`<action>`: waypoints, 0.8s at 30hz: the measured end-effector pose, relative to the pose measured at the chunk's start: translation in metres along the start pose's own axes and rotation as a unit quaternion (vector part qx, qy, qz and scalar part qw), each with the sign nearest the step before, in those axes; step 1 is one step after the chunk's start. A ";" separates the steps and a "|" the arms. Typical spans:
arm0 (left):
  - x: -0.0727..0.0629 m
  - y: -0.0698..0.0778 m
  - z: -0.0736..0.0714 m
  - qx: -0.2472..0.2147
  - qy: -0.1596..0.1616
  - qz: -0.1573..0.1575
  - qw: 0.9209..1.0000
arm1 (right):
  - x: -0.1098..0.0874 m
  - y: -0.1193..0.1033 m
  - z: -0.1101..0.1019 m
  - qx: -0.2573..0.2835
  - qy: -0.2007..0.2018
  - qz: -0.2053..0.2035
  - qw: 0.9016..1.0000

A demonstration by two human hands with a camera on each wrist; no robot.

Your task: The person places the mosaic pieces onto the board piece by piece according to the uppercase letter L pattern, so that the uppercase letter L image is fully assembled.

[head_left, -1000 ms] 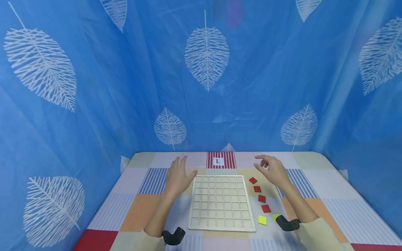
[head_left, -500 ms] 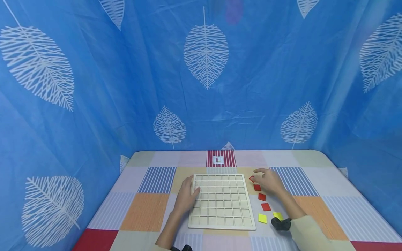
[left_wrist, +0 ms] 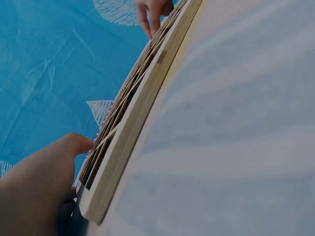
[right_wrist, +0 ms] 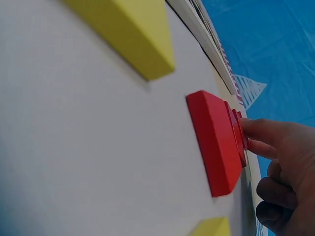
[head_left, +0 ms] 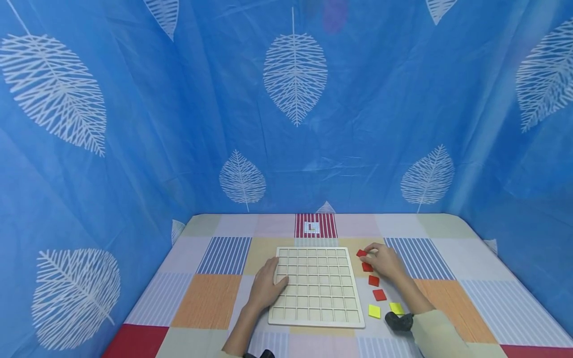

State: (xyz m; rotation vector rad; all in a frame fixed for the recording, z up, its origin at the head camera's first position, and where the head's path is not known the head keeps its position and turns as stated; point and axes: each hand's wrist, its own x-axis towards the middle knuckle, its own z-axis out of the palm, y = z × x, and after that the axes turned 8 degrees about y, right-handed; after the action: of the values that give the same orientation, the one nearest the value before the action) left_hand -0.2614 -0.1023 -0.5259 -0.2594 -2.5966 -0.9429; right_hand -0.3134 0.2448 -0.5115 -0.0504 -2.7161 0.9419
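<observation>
My left hand (head_left: 265, 287) rests at the left edge of the pale grid board (head_left: 316, 323) in the head view, thumb over the rim and fingers extended along the side. In the left wrist view its thumb touches the board's edge (left_wrist: 133, 132); the other fingers are mostly hidden. My right hand (head_left: 386, 261) pinches the farthest red square tile (head_left: 361, 253) between thumb and index finger, right of the board. Below it in a row lie other red tiles (head_left: 373, 281), one partly behind the thumb. The right wrist view shows the nearest red tile (right_wrist: 214, 142) large.
Two yellow square tiles (head_left: 374, 311) lie at the near end of the row. A small card with a printed grid pattern (head_left: 312, 227) lies beyond the board on the patchwork tablecloth (head_left: 210, 301). Blue leaf-print curtains (head_left: 358, 124) enclose the table at the back and sides.
Both hands have come down, the left from above the table to the board's edge, the right onto the farthest red tile, which it now pinches and has shifted slightly.
</observation>
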 end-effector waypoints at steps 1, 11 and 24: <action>0.000 0.000 0.000 0.005 -0.002 0.001 1.000 | 0.000 0.000 0.000 0.003 0.000 0.004 1.000; -0.002 0.000 0.001 0.036 -0.015 -0.012 0.999 | -0.014 -0.035 -0.011 0.051 0.018 -0.034 0.998; -0.002 -0.003 0.002 0.043 -0.012 0.008 0.999 | -0.013 -0.103 0.020 0.104 0.015 -0.110 0.988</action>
State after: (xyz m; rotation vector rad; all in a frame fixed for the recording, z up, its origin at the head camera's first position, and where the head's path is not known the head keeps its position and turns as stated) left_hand -0.2609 -0.1033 -0.5293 -0.2695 -2.6463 -0.8245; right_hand -0.3002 0.1498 -0.4665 0.2675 -2.5153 1.1381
